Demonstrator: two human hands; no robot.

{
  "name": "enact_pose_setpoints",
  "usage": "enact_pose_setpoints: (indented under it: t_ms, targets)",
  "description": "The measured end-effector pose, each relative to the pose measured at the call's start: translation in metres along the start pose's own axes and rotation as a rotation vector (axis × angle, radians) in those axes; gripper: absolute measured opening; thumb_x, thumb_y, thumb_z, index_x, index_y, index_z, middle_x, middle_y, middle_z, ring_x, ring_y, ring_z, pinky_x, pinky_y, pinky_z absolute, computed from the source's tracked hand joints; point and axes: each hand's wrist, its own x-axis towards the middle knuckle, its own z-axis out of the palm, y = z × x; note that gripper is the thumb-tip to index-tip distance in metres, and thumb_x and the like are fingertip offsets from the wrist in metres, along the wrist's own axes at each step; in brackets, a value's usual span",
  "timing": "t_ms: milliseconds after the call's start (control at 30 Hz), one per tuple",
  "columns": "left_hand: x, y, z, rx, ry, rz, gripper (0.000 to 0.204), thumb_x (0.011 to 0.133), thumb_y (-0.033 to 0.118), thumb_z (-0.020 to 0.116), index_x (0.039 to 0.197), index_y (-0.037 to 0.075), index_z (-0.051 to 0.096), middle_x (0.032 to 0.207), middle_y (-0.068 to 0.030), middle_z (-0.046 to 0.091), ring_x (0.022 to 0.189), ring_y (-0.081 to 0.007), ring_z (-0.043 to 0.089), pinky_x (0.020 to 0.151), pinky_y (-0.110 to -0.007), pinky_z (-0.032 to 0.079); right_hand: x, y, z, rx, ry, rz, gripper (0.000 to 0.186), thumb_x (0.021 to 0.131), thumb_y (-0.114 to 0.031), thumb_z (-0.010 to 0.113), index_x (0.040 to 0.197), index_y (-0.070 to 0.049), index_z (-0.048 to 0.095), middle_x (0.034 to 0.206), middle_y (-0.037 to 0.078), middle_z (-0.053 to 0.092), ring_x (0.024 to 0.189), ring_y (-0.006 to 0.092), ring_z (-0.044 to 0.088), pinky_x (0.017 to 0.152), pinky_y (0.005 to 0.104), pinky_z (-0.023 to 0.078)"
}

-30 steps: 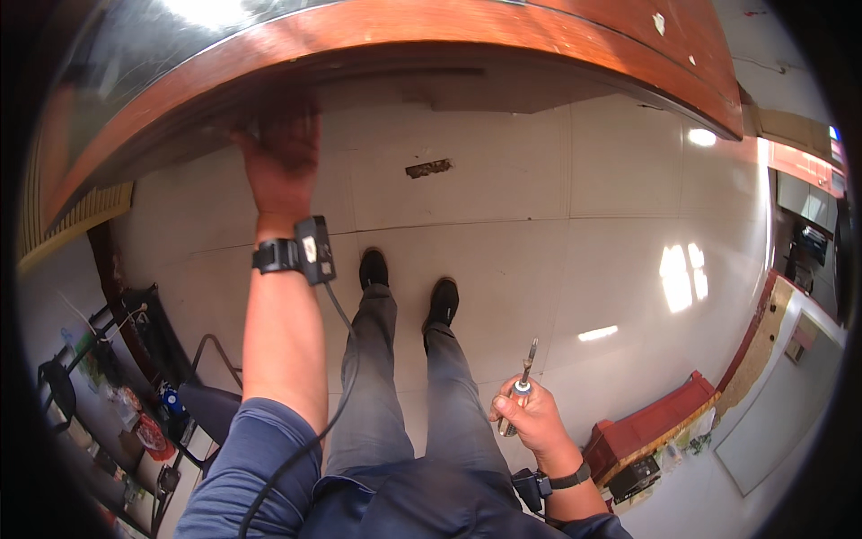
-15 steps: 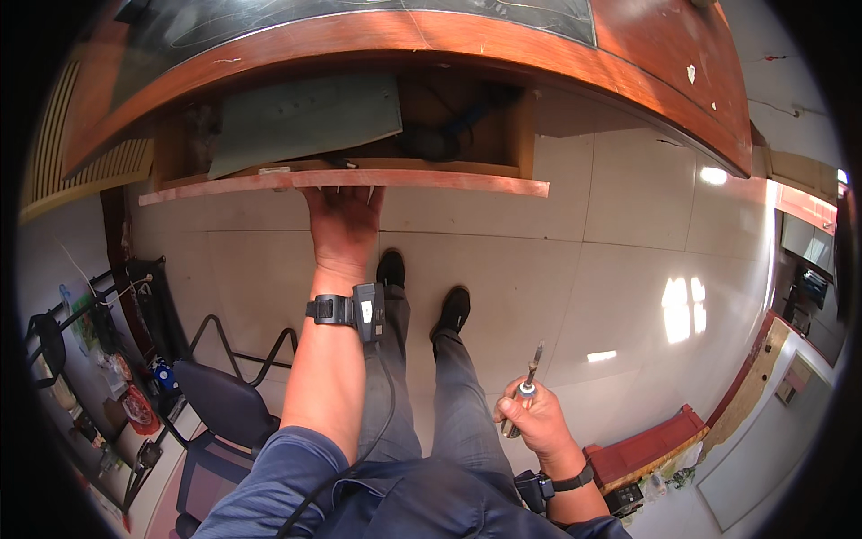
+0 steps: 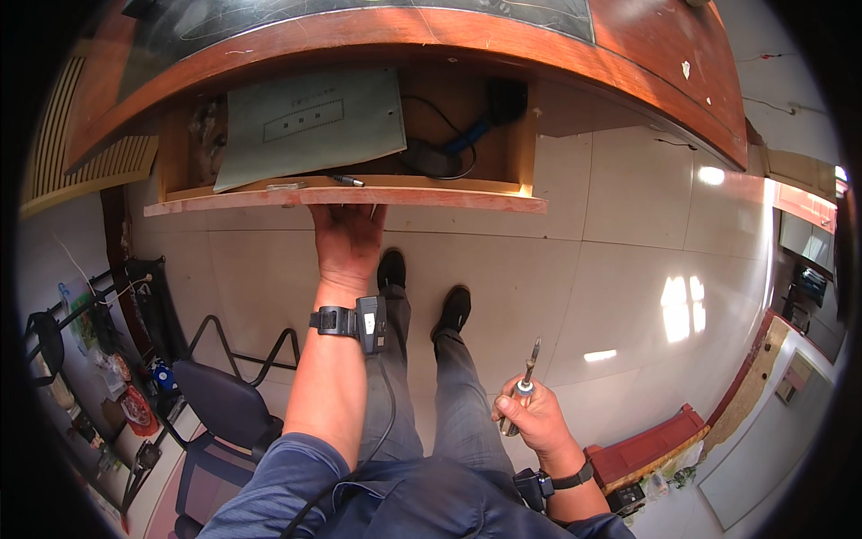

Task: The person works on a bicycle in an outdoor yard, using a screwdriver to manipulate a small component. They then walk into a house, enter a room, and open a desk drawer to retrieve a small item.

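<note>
A wooden drawer [image 3: 449, 198] stands pulled out from under a red-brown desk [image 3: 377, 58]. My left hand [image 3: 347, 241] reaches up to the lower edge of its front panel, the fingers hooked under it and the fingertips hidden. In the drawer lie a grey-green folder [image 3: 314, 126], a dark cable with a plug [image 3: 348, 181] and a black-and-blue tool-like thing [image 3: 467, 136] with a cord. Low on the right, away from the drawer, my right hand [image 3: 532, 415] is closed round the handle of a screwdriver [image 3: 532, 364], its metal shaft pointing up.
A dark office chair [image 3: 224, 400] is at the lower left, near a cluttered rack [image 3: 81, 359]. To the lower right sits a low red wooden piece [image 3: 642, 449]. Pale floor tiles [image 3: 503, 251] lie around my feet. A cabled device is strapped to my left wrist.
The drawer has slid out toward me along with my left hand, showing more of the folder, plug and corded thing. My right hand with the screwdriver has hardly moved.
</note>
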Motion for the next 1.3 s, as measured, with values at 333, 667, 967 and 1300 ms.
enact_pose_setpoints:
  t_ms: [333, 667, 967, 1300]
  targets:
    - [-0.007, 0.008, 0.001, 0.039, 0.027, -0.012, 0.053, 0.097, 0.057, 0.057, 0.126, 0.014, 0.06, 0.123, -0.0014, 0.065, 0.123, -0.0231, 0.056, 0.112, -0.045, 0.039, 0.001, 0.004, -0.003, 0.011, -0.028, -0.029, 0.024, 0.093, -0.022, 0.075, 0.098, -0.004, 0.06, 0.079, 0.003, 0.066, 0.073, 0.0097, 0.062, 0.066, 0.0253, 0.05]
    - [-0.067, 0.068, 0.03, 1.06, -0.01, 0.188, 0.037, 0.105, 0.034, 0.052, 0.118, 0.0, 0.061, 0.101, -0.0099, 0.068, 0.087, -0.0191, 0.067, 0.08, -0.032, 0.053, 0.001, 0.014, -0.006, 0.043, -0.038, -0.039, 0.022, 0.093, -0.019, 0.074, 0.1, -0.004, 0.061, 0.081, 0.003, 0.066, 0.074, 0.0109, 0.063, 0.067, 0.0261, 0.05]
    - [-0.05, 0.108, 0.123, 1.995, -0.614, 1.012, 0.011, 0.093, 0.01, 0.065, 0.096, -0.001, 0.068, 0.098, -0.0153, 0.064, 0.09, -0.0301, 0.062, 0.08, -0.036, 0.05, -0.004, 0.018, -0.01, 0.083, -0.029, -0.025, 0.021, 0.092, -0.018, 0.074, 0.101, -0.003, 0.061, 0.082, 0.003, 0.066, 0.075, 0.0112, 0.064, 0.068, 0.0263, 0.051]
    - [-0.006, 0.118, 0.152, 2.424, -0.555, 0.196, 0.045, 0.103, 0.043, 0.053, 0.102, 0.002, 0.073, 0.101, -0.022, 0.062, 0.098, -0.0367, 0.059, 0.086, -0.042, 0.048, -0.005, 0.033, -0.014, 0.131, 0.002, -0.068, 0.023, 0.092, -0.019, 0.074, 0.101, -0.002, 0.061, 0.081, 0.005, 0.065, 0.076, 0.0131, 0.065, 0.067, 0.0271, 0.051]
